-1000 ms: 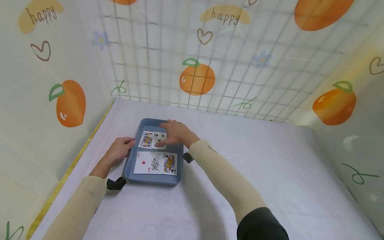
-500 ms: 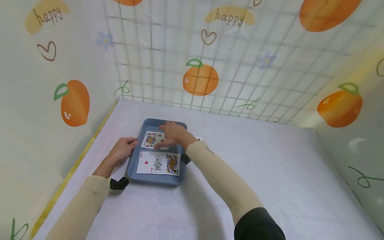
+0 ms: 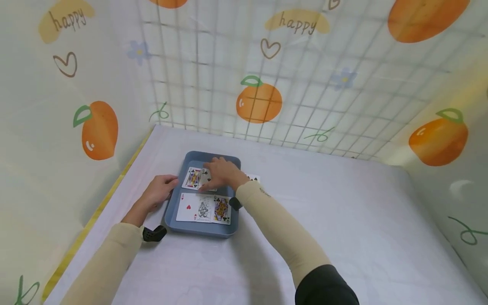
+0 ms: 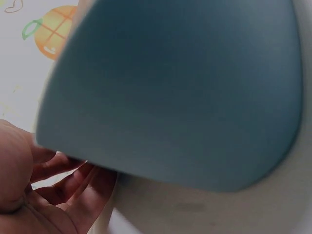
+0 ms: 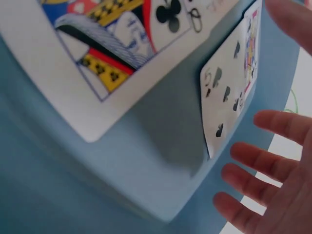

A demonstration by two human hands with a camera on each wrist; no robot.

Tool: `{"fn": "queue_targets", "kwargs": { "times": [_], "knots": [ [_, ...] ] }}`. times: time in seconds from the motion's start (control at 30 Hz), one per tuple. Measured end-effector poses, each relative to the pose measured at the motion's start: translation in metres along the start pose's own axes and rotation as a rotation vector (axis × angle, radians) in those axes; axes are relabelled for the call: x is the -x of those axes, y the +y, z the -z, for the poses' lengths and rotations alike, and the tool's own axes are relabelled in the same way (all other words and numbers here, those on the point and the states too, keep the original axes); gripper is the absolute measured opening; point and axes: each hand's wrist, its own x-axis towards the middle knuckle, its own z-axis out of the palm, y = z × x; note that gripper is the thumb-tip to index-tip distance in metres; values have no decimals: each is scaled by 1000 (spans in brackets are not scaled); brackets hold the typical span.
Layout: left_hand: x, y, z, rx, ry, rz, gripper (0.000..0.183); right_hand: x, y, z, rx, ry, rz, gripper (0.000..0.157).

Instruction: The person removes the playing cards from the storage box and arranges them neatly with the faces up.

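Lying in one tray point(image 3: 201, 230), five cards point(image 3: 188, 206); right hand point(image 3: 223, 173) spread above, left hand point(image 3: 157, 191) alongside, grip unclear.

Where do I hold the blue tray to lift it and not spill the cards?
I'd hold the blue tray by its raised rim, about midway along the two longer sides, coming from left and right together. The rim stands up all round, so it should be easy to grip, and playing cards lie face up inside, so keep it level.
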Motion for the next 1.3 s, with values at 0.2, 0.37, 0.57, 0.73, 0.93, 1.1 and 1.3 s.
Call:
{"fn": "queue_targets", "kwargs": {
  "times": [0.2, 0.37, 0.57, 0.73, 0.93, 1.1, 1.3],
  "knots": [
    [-1, -1, -1, 7, 5, 4, 46, -1, 2, -2, -8, -14, -14, 97],
    [-3, -2, -1, 10, 4, 0, 46, -3, 4, -5, -6, -17, -19, 96],
    [-3, -2, -1, 7, 5, -7, 46, -5, 5, -7, 0, -19, -24, 96],
    [-3, -2, 0, 5, 8, -11, 46, -7, 5, -7, 12, -22, -28, 96],
    [-4, -4, 1, 10, 8, -11, 47, -9, 4, -7, 14, -24, -25, 97],
    [-3, -4, 2, 15, 8, -4, 47, -10, 4, -7, 3, -24, -26, 97],
    [-2, -3, 2, 17, 8, 1, 47, -10, 2, -6, -11, -26, -32, 94]
  ]
}}
